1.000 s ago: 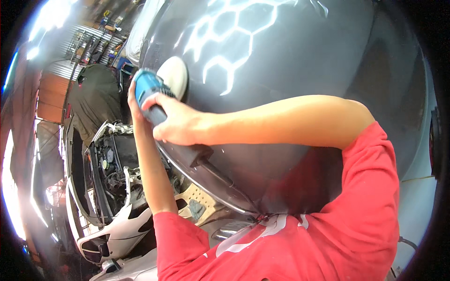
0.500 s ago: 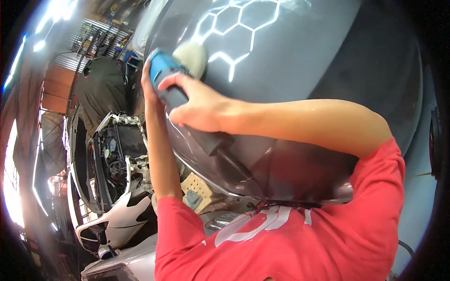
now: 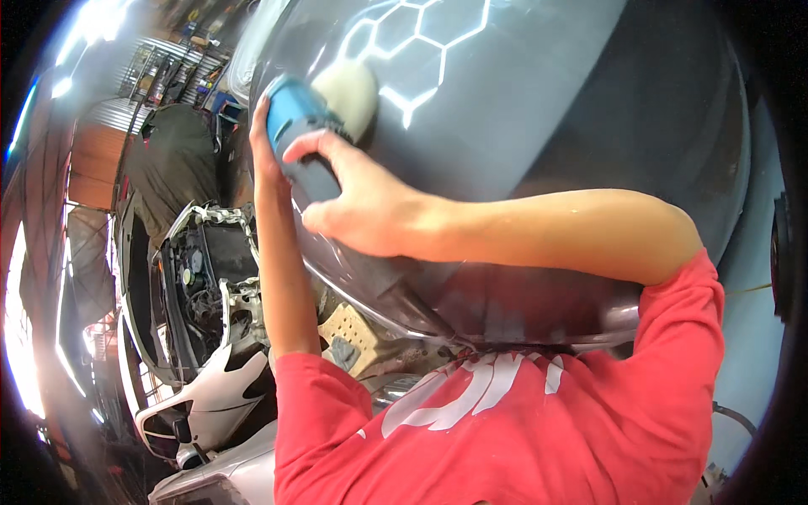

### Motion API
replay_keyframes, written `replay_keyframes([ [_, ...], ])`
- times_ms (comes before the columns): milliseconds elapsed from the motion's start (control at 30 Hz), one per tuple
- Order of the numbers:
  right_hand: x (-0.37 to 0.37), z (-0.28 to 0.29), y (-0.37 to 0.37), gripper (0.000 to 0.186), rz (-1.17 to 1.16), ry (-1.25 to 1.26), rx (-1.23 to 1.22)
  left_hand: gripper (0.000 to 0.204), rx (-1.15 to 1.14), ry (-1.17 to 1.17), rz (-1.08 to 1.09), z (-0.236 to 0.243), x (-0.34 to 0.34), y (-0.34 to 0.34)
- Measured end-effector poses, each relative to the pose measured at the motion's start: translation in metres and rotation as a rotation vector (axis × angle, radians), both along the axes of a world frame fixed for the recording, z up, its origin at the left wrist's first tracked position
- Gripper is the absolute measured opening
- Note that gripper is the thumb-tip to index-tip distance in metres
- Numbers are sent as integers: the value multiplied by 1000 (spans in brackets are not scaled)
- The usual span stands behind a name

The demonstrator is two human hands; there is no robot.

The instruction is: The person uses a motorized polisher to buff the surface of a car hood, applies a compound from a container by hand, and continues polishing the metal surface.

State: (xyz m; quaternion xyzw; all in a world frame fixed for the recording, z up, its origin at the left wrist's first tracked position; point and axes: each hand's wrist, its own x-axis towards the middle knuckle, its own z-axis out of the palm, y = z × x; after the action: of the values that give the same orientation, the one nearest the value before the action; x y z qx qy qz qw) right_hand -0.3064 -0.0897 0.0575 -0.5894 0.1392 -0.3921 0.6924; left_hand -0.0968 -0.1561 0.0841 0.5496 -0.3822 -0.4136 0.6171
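A blue and black car polisher (image 3: 295,108) with a round cream pad (image 3: 350,98) lies against a glossy dark grey car panel (image 3: 539,101). My right hand (image 3: 370,202) is wrapped round the black body of the tool, thumb and forefinger apart across it. At the tool's far left side, my left hand (image 3: 262,135) supports the blue head; most of its fingers are hidden behind the tool. From the tool's rear end a dark cord (image 3: 421,313) runs back toward my shirt. Hexagon-shaped lights reflect in the panel above the pad.
To the left stands a white car with its engine bay (image 3: 202,269) exposed. A dark cover (image 3: 172,168) drapes something behind it. A tan perforated piece with a grey cloth (image 3: 343,352) on it lies below the panel's near edge. A pale blue surface (image 3: 745,278) is at the right.
The pad shows slightly more and sits a little further right. My right forearm is slightly lower, and the panel and its reflections have shifted slightly left in view.
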Motion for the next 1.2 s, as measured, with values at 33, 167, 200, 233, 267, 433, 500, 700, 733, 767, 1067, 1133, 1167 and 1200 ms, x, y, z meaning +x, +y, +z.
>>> replay_keyframes([
  [33,7,-4,6,56,28,42,0,58,-7,-32,15,-6,11,12],
  [167,40,-20,25,57,174,52,0,58,36,-31,136,-29,59,62],
  [200,45,-17,29,58,244,92,7,58,15,-29,177,-35,76,75],
  [233,50,-15,31,59,295,87,19,58,-5,-27,216,-41,92,87],
  [267,56,-17,30,59,337,83,31,56,42,25,206,-39,95,96],
  [433,70,-13,9,62,427,72,91,55,7,75,203,-47,112,88],
  [500,67,-11,-3,61,320,28,38,55,26,65,211,-36,94,62],
  [700,33,6,-41,58,40,9,-26,47,-72,41,-31,-3,50,-42],
  [733,29,8,-45,59,11,16,-33,49,-81,15,-82,3,49,-59],
  [767,20,10,-50,59,-22,22,-16,50,-59,25,-107,5,31,-69],
  [1067,17,10,-50,58,-42,-11,31,56,-26,-37,-11,12,3,-62],
  [1133,30,8,-45,58,-31,4,6,55,37,-31,73,14,13,-46],
  [1167,39,8,-39,58,-17,12,-11,56,70,-32,106,14,28,-38],
  [1200,48,6,-33,58,42,-32,28,57,72,26,47,8,54,-28],
])
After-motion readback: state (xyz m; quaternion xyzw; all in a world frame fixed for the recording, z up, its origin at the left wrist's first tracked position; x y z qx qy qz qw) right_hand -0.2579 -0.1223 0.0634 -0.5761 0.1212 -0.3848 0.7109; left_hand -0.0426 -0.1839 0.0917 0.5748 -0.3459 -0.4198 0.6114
